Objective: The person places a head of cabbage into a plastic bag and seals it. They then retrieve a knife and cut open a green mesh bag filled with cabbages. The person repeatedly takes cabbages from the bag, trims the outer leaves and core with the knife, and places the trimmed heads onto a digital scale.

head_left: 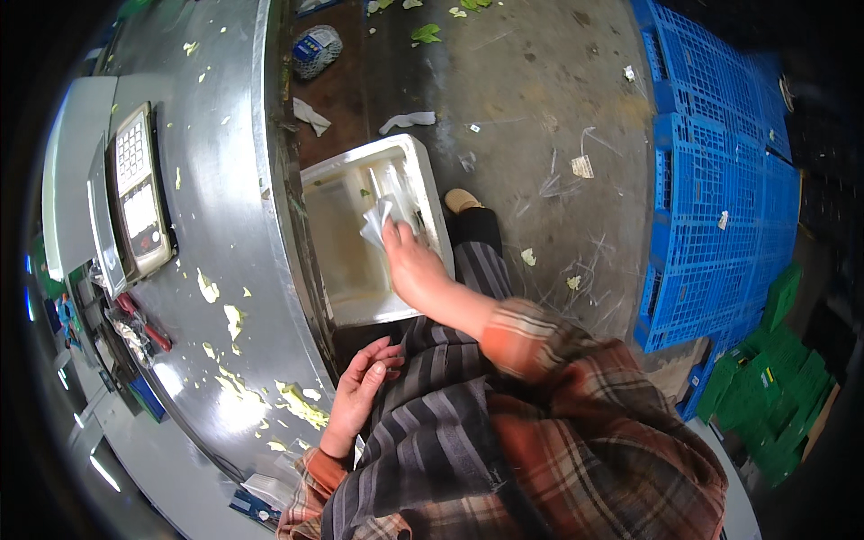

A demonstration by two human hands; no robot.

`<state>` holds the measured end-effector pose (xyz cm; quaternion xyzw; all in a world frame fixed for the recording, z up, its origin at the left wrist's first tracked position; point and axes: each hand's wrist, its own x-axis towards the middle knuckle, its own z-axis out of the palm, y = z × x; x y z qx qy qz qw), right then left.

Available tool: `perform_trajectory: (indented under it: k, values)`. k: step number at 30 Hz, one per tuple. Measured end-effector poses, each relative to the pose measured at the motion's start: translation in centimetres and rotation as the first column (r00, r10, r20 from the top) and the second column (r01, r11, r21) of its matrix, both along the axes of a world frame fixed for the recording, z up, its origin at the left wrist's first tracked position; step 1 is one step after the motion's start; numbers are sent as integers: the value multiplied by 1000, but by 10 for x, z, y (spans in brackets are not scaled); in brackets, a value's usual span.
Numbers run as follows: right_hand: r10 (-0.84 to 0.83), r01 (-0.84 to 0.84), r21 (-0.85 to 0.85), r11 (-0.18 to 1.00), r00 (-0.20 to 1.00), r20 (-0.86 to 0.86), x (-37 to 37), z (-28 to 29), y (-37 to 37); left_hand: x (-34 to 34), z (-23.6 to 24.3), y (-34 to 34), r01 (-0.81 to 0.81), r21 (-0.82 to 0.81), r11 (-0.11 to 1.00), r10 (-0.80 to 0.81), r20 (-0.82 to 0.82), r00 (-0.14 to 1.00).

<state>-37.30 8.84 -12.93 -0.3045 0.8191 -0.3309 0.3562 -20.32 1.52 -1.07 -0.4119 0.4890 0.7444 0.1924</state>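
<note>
My right hand point(416, 270) reaches over a white foam box point(436, 211) beside the metal table. Its fingers are closed on a crumpled, whitish thin sheet point(374, 225); whether this is paper or plastic I cannot tell. Inside the box there is some clear, shiny material and a small green scrap point(365, 193). My left hand point(360, 391) rests low by the table edge, against my dark striped apron point(441, 364). Its fingers are loosely bent and apart, with nothing visible in them.
Leaf scraps point(236, 319) litter the metal table point(211, 162) on my left, where a scale point(139, 193) stands. Blue plastic pallets point(720, 198) are at the right, with green crates point(774, 387) nearer. Paper bits and a netted bundle point(317, 51) lie on the floor.
</note>
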Motion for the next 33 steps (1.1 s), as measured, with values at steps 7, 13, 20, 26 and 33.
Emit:
perform_trajectory:
  k: [7,13,20,26,33]
  values:
    - [-252,138,428,893,942,221,1,-114,-63,17,6,7,-102,-7,995,102,-13,995]
    - [-30,-2,364,931,996,83,15,-86,-28,38,14,4,-242,-81,967,241,-18,970]
    - [-304,316,-33,948,934,189,-37,-74,47,55,13,16,-384,-37,922,386,29,922]
    - [-231,146,222,964,874,428,-60,-84,4,54,13,27,-542,7,840,542,15,840]
    - [109,-172,146,974,925,365,-81,-106,-8,79,15,91,-849,-36,526,850,18,526]
